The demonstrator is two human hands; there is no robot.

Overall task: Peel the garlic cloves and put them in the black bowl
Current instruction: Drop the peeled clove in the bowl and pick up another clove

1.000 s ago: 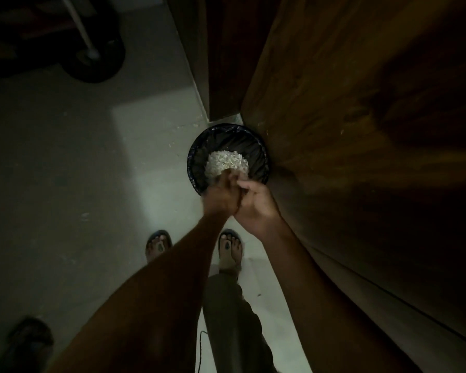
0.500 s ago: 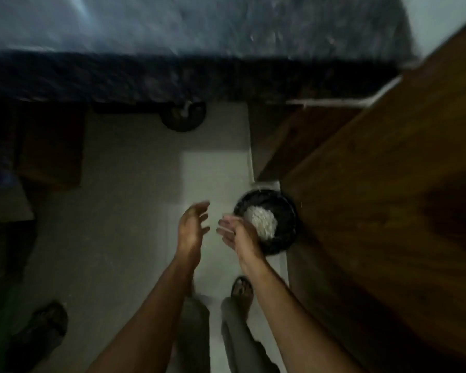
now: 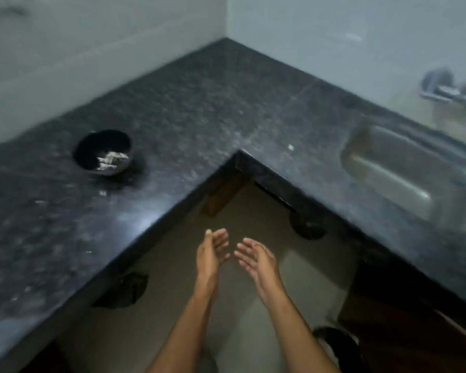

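From the head view, our left hand (image 3: 211,251) and right hand (image 3: 254,258) hang at about 6 o'clock, in front of the counter (image 3: 199,109) and over the floor (image 3: 253,211), palms turned toward each other, close but apart. Each grip is loose and spread, with nothing in it.

The black bowl (image 3: 104,152) sits on the counter at about 10 o'clock, well apart from both hands. We see pale pieces (image 3: 111,160) against its near inner wall, but the blur keeps us from saying whether they are peeled garlic cloves or skins. We see no whole cloves on the counter, only a few pale flecks (image 3: 102,193) just below the bowl.

The risk, as we judge it, is misreading: mistaking skins for cloves, or skin bits falling from our hands into the bowl.

The sink (image 3: 412,170) at about 3 o'clock looks empty. A dark bin (image 3: 336,343) at 5 o'clock is mostly hidden.
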